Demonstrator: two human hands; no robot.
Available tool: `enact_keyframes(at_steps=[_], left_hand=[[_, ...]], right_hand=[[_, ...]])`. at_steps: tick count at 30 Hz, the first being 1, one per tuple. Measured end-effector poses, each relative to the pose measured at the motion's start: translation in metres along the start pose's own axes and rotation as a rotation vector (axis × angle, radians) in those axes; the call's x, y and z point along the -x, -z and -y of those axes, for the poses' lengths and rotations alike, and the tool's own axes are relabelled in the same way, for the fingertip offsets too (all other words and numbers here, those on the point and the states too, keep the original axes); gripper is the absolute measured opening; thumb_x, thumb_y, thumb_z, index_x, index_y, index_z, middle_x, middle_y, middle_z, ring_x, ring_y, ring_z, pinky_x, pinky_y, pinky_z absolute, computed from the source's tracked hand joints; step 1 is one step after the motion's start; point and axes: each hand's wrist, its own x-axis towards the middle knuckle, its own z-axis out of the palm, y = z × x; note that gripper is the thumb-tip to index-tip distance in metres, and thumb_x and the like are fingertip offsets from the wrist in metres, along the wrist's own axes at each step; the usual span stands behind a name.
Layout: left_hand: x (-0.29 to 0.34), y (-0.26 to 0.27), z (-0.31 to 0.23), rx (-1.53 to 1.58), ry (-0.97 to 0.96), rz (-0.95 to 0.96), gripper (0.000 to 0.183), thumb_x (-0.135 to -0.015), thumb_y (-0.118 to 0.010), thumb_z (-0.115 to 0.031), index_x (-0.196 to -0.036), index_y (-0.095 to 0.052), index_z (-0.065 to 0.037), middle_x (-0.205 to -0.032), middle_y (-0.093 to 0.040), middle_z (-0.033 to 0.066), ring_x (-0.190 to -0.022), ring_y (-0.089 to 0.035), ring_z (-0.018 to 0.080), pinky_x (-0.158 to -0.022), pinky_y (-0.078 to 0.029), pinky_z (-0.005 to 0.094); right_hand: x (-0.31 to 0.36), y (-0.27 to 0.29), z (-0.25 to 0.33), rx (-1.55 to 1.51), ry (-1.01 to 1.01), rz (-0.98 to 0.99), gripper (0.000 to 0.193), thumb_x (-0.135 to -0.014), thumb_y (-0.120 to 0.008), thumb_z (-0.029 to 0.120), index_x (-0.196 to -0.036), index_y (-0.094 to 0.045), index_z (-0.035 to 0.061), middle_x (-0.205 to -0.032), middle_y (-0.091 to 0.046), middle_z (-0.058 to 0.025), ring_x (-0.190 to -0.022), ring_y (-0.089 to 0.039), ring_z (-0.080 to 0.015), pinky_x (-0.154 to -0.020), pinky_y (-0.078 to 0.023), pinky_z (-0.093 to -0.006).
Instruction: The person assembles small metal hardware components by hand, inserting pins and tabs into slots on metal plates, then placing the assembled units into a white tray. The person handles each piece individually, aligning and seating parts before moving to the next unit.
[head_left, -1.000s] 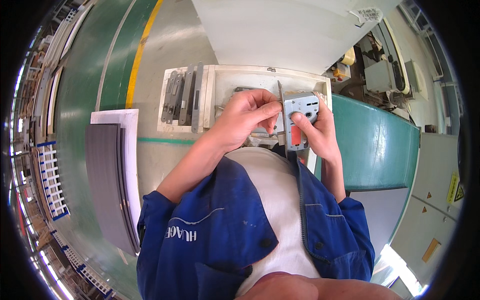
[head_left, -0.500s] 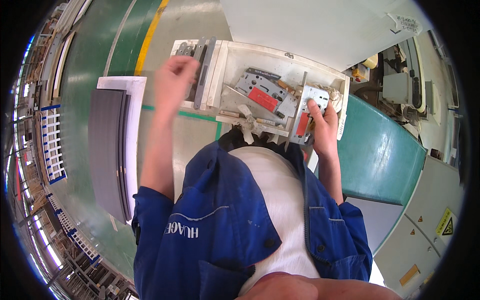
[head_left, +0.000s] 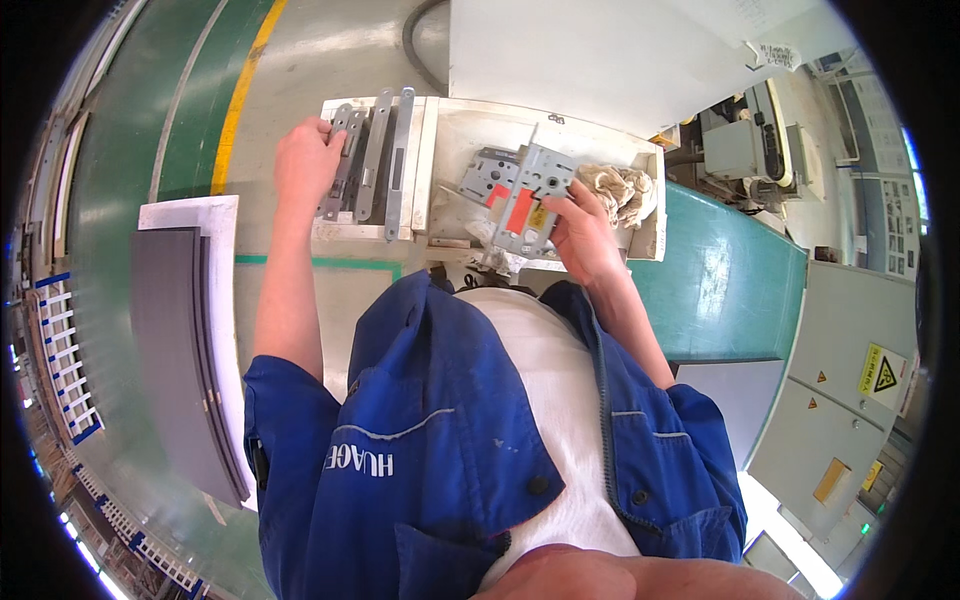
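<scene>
In my right hand (head_left: 588, 237) is a mortise lock (head_left: 545, 180), a flat silver case with a long faceplate and a red label. My thumb lies on its face and the fingers are behind it. My left hand (head_left: 306, 163) is at the left compartment of a white wooden tray (head_left: 427, 175). Its thumb and fingers close on the upper part of a grey metal plate with holes (head_left: 342, 118). Several long metal strips (head_left: 400, 165) stand beside that plate. Behind the held lock, another lock case (head_left: 483, 172) lies in the tray, partly hidden.
A crumpled cream rag (head_left: 622, 192) lies at the tray's right end. Beyond the tray rises a large white panel (head_left: 600, 60). To the right is a green-topped surface (head_left: 720, 270). Dark grey panels (head_left: 180, 330) are stacked on a white board at the left.
My left hand has come down onto the perforated plate in the left compartment. The lock in my right hand has moved left, over the tray's middle. The whole view has shifted slightly.
</scene>
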Motion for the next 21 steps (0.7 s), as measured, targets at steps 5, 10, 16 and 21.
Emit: enact_keyframes(at_steps=[5,10,16,21], left_hand=[[-0.002,-0.001,0.004,0.065,-0.013,0.004,0.021,-0.087,-0.074,-0.021,-0.091,-0.075,0.000,-0.084,-0.076,0.0159,-0.077,-0.074,0.0298,-0.074,-0.056,0.0396],[-0.002,0.016,-0.002,0.189,0.024,-0.003,0.021,-0.087,-0.075,-0.021,-0.091,-0.075,-0.001,-0.082,-0.075,0.0158,-0.073,-0.073,0.0270,-0.070,-0.056,0.0370],[0.007,0.055,-0.001,0.547,-0.005,-0.137,0.017,-0.086,-0.078,-0.015,-0.093,-0.075,0.000,-0.077,-0.075,0.0097,-0.070,-0.069,0.0146,-0.067,-0.053,0.0287],[0.004,0.079,0.013,0.941,0.022,-0.118,0.016,-0.089,-0.078,-0.013,-0.094,-0.074,0.001,-0.078,-0.069,0.0021,-0.069,-0.060,0.0095,-0.070,-0.051,0.0253]], right_hand=[[-0.014,-0.028,-0.018,0.096,-0.029,-0.003,0.033,-0.097,-0.055,0.000,-0.129,-0.055,-0.0053,-0.121,-0.065,-0.0146,-0.108,-0.066,-0.0207,-0.083,-0.058,-0.0349],[-0.013,-0.043,-0.022,0.077,-0.003,0.033,0.033,-0.097,-0.055,0.001,-0.130,-0.054,-0.0057,-0.122,-0.065,-0.0150,-0.109,-0.065,-0.0213,-0.086,-0.058,-0.0355],[-0.021,-0.051,-0.030,0.078,0.007,0.018,0.032,-0.098,-0.054,0.001,-0.130,-0.055,-0.0060,-0.121,-0.065,-0.0147,-0.109,-0.065,-0.0221,-0.089,-0.057,-0.0367],[-0.046,-0.052,-0.041,0.236,-0.007,-0.045,0.032,-0.099,-0.055,0.003,-0.130,-0.055,-0.0062,-0.119,-0.065,-0.0142,-0.104,-0.066,-0.0213,-0.086,-0.057,-0.0375]])
